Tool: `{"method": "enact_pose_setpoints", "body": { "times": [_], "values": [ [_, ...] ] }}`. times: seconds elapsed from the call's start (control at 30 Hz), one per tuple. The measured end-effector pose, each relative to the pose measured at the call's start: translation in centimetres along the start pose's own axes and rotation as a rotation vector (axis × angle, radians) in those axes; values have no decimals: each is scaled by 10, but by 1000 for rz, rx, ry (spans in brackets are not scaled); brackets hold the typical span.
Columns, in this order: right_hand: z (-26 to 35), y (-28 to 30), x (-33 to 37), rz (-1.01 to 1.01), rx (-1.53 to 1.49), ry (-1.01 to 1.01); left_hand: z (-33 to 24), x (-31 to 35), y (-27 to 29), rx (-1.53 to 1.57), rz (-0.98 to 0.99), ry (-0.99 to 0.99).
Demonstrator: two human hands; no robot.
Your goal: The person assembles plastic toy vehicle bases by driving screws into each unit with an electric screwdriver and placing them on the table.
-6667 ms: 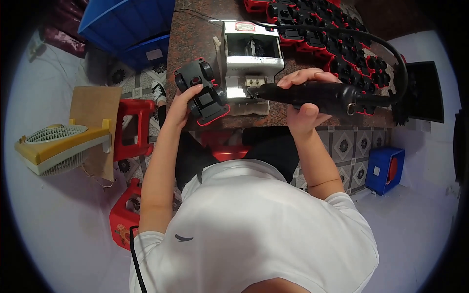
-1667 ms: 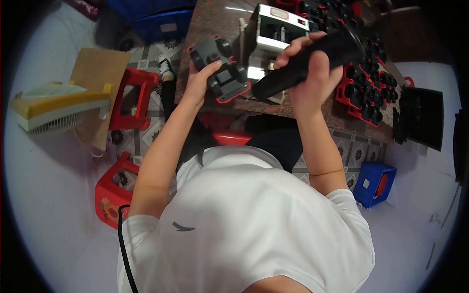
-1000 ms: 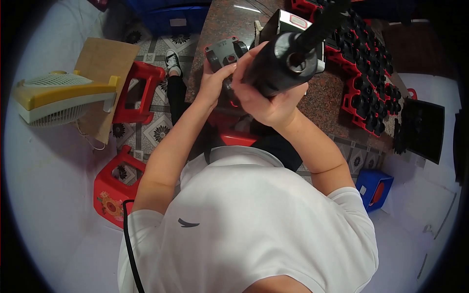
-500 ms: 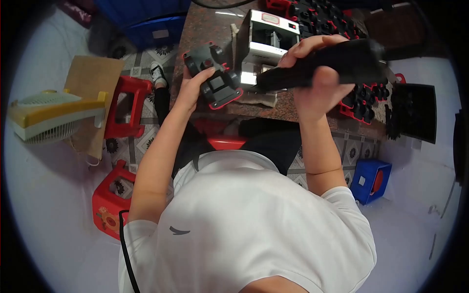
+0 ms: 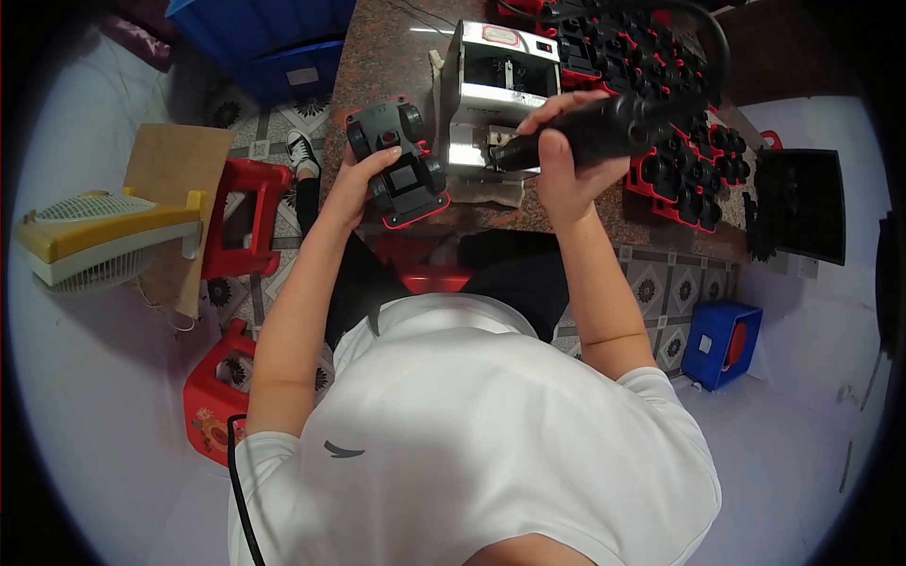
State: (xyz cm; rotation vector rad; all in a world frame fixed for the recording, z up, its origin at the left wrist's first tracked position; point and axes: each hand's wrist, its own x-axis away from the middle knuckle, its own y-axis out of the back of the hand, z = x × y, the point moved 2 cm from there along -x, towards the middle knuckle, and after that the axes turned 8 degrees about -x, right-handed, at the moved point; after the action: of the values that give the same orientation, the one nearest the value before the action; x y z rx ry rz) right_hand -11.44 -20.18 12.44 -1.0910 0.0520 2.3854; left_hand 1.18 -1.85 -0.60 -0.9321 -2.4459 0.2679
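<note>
My left hand (image 5: 355, 185) grips a black and red toy car chassis (image 5: 411, 196) by its left side, thumb across the top. The chassis has black wheels and is held above the table's near edge. My right hand (image 5: 569, 179) is wrapped round a black electric screwdriver (image 5: 599, 132), which lies nearly level with its narrow end to the left. That end meets the front of a white and silver screw feeder (image 5: 469, 101); whether it touches a screw cannot be made out. The feeder stands on the table between my hands, a beige cloth (image 5: 500, 193) at its foot.
Several black and red chassis (image 5: 675, 179) crowd the stone table (image 5: 373, 57) at the right and back. The screwdriver's thick cable (image 5: 725, 47) loops over them. Left of the table are blue crates (image 5: 269, 47), red stools (image 5: 247, 212) and a yellow fan (image 5: 104, 226). Another person's shoe (image 5: 300, 151) shows there.
The screwdriver has moved left and down to the front of the feeder. My left hand and the chassis have shifted slightly left and down, and the chassis has turned a little.
</note>
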Motion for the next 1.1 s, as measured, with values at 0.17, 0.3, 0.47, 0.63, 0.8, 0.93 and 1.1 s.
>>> {"method": "enact_pose_setpoints", "body": {
  "times": [0.17,0.3,0.47,0.63,0.8,0.93,1.1],
  "values": [
    [-9,-3,-47,-126,88,-396,3,1,5,15,-10,12],
    [-4,-21,-62,-132,-139,-286,5,9,-2,-5,-10,-13],
    [-37,-61,-66,-49,-186,166,7,8,-6,7,-17,-50],
    [-59,-72,-63,46,-57,181,6,8,-7,62,-45,-61],
    [-63,-80,-62,28,-116,161,10,4,-3,50,-64,-72],
    [-65,-84,-65,36,-112,80,9,4,-3,41,-31,-97],
    [-54,-98,-80,56,8,77,7,3,-2,99,2,-109]
  ]
}}
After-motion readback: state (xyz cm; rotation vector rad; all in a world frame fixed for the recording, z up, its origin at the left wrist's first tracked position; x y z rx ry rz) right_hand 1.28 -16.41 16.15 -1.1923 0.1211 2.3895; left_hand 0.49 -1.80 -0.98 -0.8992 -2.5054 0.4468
